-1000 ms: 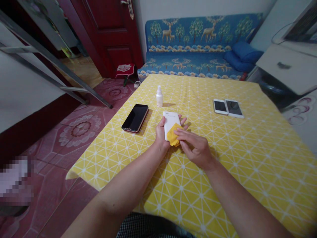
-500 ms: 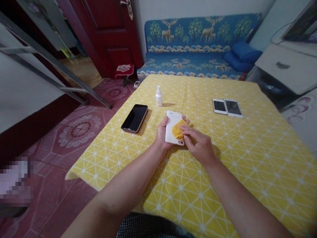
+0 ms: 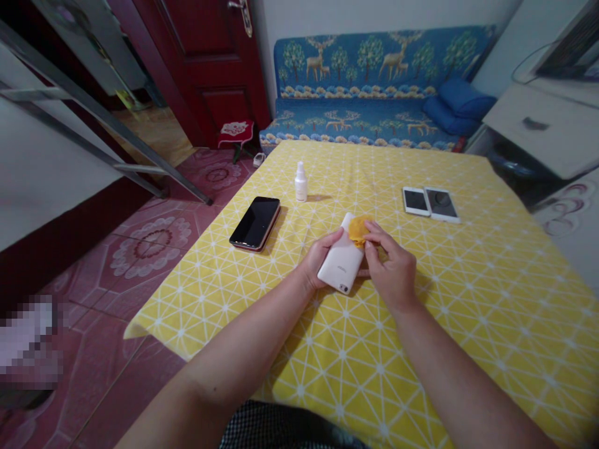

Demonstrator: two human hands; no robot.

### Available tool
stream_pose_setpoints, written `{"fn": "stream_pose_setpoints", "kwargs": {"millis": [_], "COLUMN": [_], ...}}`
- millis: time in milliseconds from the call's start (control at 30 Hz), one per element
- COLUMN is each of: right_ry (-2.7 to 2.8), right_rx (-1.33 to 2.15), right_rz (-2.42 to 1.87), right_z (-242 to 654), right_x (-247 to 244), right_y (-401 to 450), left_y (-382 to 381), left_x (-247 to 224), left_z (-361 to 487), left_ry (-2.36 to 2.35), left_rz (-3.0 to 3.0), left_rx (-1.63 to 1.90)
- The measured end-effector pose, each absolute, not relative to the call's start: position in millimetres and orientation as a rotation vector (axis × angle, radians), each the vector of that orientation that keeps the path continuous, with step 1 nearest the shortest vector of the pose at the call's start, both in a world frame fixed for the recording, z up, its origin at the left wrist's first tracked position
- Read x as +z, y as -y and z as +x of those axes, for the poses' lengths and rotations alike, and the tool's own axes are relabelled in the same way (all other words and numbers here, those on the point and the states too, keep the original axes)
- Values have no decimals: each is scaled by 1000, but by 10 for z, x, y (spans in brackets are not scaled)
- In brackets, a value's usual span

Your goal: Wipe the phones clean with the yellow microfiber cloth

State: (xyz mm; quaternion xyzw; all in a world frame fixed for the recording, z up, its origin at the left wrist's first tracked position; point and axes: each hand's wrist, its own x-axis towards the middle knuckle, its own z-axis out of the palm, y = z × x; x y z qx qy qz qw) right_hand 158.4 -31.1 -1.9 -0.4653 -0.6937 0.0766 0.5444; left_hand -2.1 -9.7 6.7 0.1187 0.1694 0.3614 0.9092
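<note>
Since half a second ago I see the white phone (image 3: 343,260) swung diagonal, its long axis running near-left to far-right, and the yellow cloth (image 3: 358,229) slid to its far end. Left hand (image 3: 319,255) clamps the phone's left edge; right hand (image 3: 392,268) pinches the cloth onto it. Black phone (image 3: 255,222) lies left, spray bottle (image 3: 301,182) beyond, two phones (image 3: 431,203) far right on the yellow tablecloth (image 3: 468,299); nothing obstructs.

Left hand (image 3: 321,259) gripping white phone (image 3: 343,260), right hand (image 3: 390,265) pressing yellow cloth (image 3: 358,228) on its far end, above desk (image 3: 468,299)
</note>
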Motion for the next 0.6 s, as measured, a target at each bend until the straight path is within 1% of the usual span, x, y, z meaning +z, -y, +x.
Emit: {"fn": "stream_pose_setpoints", "kwargs": {"millis": [267, 600], "right_ry": [1626, 1783], "right_rx": [252, 224], "right_rz": [-1141, -1053], "right_z": [1599, 1554], "right_x": [-61, -75], "right_y": [296, 305], "left_y": [89, 7], "left_x": [38, 17], "left_z": [-15, -23], "left_ry": [-344, -435], "left_rz": [248, 202], "left_rx": [736, 889]}}
